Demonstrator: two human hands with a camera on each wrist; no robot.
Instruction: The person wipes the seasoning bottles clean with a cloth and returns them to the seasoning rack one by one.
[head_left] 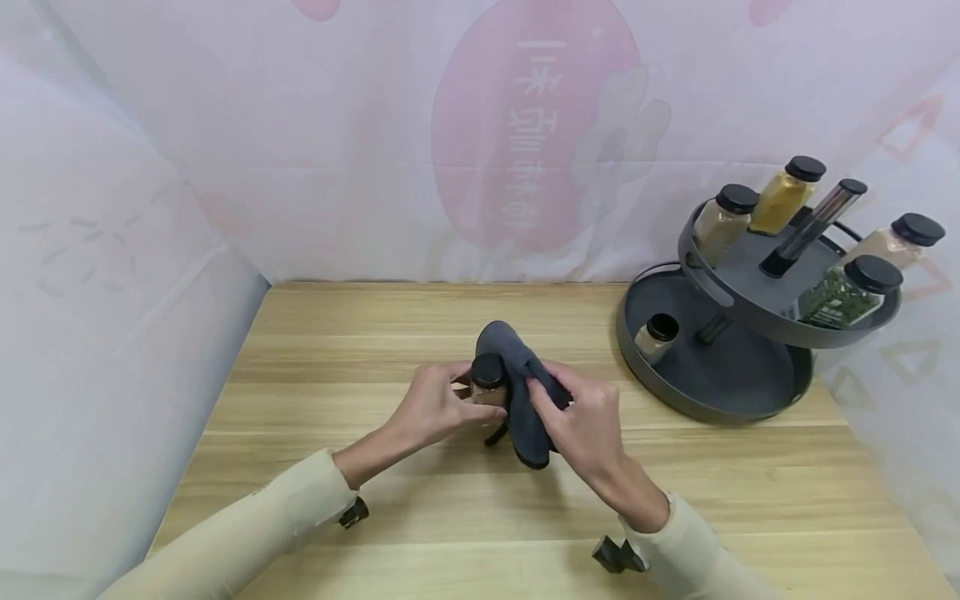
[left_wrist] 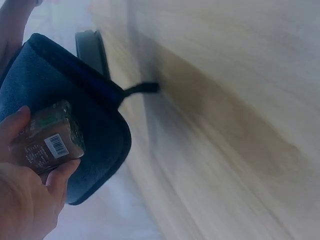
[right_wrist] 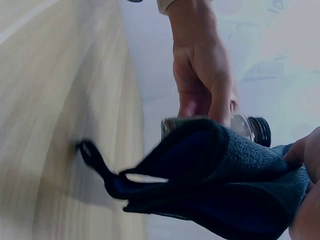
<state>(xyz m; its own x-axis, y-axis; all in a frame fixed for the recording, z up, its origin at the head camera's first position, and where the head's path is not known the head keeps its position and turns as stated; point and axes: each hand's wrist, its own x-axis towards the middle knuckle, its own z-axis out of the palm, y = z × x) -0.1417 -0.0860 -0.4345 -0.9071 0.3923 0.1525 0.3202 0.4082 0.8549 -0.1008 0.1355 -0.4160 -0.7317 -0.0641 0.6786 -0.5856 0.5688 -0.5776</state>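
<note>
My left hand (head_left: pixel 438 402) grips a small spice jar (head_left: pixel 489 392) with a black lid, fingers and thumb on its two sides. A barcode label shows on the jar (left_wrist: pixel 52 142) in the left wrist view, where brown contents fill it. My right hand (head_left: pixel 585 417) pinches a folded dark grey-blue cloth (head_left: pixel 525 400) with a hanging loop at one corner. The cloth lies against the jar's right side, above the wooden table. In the right wrist view, the cloth (right_wrist: pixel 240 165) covers part of the jar, and the black lid (right_wrist: pixel 260 131) sticks out beyond it.
A two-tier dark grey turntable rack (head_left: pixel 720 408) stands at the right. Several black-lidded spice jars sit on its upper tier, among them a yellow one (head_left: pixel 783 200) and a green-flaked one (head_left: pixel 840 296). One small jar (head_left: pixel 656 337) stands on the lower tier. White printed curtains surround the table (head_left: pixel 352 333).
</note>
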